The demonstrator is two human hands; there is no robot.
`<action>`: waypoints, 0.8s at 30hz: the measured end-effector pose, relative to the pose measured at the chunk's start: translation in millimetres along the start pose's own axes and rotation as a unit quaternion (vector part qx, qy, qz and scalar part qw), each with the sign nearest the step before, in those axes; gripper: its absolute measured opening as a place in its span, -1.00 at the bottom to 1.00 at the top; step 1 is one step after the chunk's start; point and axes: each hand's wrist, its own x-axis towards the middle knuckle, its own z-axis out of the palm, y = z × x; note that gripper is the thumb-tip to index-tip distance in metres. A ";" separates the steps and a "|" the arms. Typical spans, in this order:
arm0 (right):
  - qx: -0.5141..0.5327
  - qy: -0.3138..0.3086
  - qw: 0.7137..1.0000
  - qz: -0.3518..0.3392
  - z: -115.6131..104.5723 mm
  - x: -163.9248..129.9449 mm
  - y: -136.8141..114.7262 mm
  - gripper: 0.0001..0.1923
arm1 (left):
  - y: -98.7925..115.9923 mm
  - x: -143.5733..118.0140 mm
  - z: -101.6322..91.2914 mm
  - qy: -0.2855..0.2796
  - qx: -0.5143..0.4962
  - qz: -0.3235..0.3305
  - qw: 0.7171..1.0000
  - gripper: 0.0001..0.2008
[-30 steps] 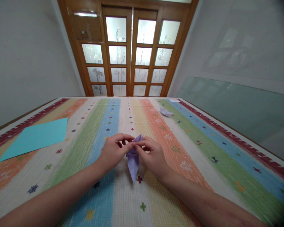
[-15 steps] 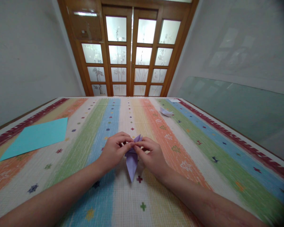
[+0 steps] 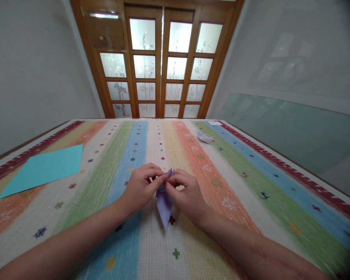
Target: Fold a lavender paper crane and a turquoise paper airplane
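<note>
A piece of purple folded paper (image 3: 164,208) is held between both hands over the striped tablecloth, one long point aimed toward me and smaller tips sticking up beyond the fingers. My left hand (image 3: 142,184) pinches its upper middle from the left, thumb and fingertips pressed together. From the right, my right hand (image 3: 188,192) pinches the same spot, so the fingertips of both hands nearly meet. The folds under the fingers are hidden.
A flat turquoise paper sheet (image 3: 43,169) lies on the left of the striped tablecloth (image 3: 111,229). Farther back on the right rests a pale folded paper piece (image 3: 204,137). Wooden glass-paned doors (image 3: 162,58) stand beyond the table, with walls on either side.
The long near point of the purple paper has swung slightly to the right and toward me. Both hands keep their pinch, with small shifts of thumbs and fingertips.
</note>
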 end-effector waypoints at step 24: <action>-0.009 -0.060 0.997 0.052 -2.1 3.3 -2.4 -0.83 | -10.3 0.1 2.8 0.003 -0.067 -0.080 0.995 -0.80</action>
